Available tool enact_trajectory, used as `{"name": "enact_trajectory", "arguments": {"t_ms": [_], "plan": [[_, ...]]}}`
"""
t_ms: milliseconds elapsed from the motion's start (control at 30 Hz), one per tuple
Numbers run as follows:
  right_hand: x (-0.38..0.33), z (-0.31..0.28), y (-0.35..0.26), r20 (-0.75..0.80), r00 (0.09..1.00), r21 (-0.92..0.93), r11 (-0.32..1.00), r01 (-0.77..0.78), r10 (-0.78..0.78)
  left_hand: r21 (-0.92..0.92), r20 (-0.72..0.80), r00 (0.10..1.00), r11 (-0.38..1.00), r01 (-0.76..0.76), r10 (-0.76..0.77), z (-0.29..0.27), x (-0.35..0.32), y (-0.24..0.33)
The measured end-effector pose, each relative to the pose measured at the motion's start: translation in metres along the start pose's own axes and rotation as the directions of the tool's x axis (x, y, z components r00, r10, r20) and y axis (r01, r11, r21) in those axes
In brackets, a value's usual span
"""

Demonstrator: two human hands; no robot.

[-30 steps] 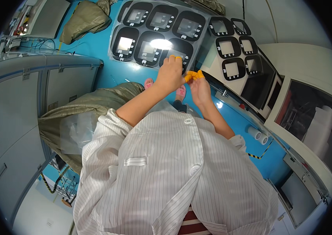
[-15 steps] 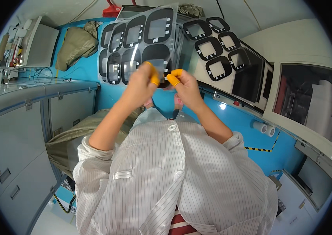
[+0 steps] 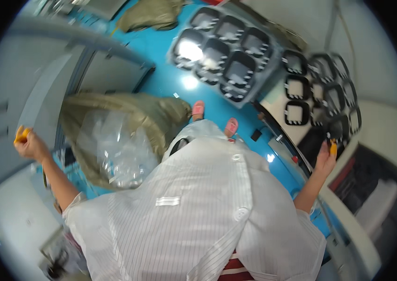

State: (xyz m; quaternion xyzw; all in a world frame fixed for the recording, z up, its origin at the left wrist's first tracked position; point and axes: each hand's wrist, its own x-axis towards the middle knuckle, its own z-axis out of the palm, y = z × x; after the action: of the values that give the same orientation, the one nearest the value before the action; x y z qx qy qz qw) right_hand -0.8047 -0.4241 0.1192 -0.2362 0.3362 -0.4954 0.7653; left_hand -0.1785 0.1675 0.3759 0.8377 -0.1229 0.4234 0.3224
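Note:
At the far left my left hand (image 3: 32,146), with yellow finger cots, is pinched closed on what looks like a thin clear film (image 3: 44,89) rising above it, faint against the grey cabinets. My right hand (image 3: 326,159) is stretched out to the right, its fingers closed on the lower edge of a clear sheet printed with black rounded frames (image 3: 337,126). That sheet hangs over a pale machine bed (image 3: 275,96), where more black frames (image 3: 296,87) lie. Ahead, a stack of similar clear sheets with black frames (image 3: 239,68) stands apart from both hands. Motion blurs the picture.
A large olive bag (image 3: 161,110) stands open at my left, with crumpled clear plastic (image 3: 123,157) inside. Grey cabinets (image 3: 6,79) line the left side. On the right is a cream machine housing with a dark window (image 3: 348,168). Another olive cloth (image 3: 149,16) lies on the blue floor.
My hands were close together at the stack's front edge; now they are spread wide apart. The right has carried a printed sheet rightward, the left has swung out with the film. My view has turned.

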Motion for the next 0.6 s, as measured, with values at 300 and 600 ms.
{"name": "enact_trajectory", "arguments": {"t_ms": [300,600], "plan": [[-0.011,-0.049,0.03,-0.324,0.942,0.015,0.996,-0.083,0.084,0.308,0.492,0.808,0.804,-0.509,0.323,-0.033,-0.189,-0.025],[-0.026,0.039,0.068,-0.885,0.464,-0.247,0.809,-0.534,0.036,0.674,0.738,0.072,0.73,-0.111,-0.67,0.034,-0.363,-0.178]]}}
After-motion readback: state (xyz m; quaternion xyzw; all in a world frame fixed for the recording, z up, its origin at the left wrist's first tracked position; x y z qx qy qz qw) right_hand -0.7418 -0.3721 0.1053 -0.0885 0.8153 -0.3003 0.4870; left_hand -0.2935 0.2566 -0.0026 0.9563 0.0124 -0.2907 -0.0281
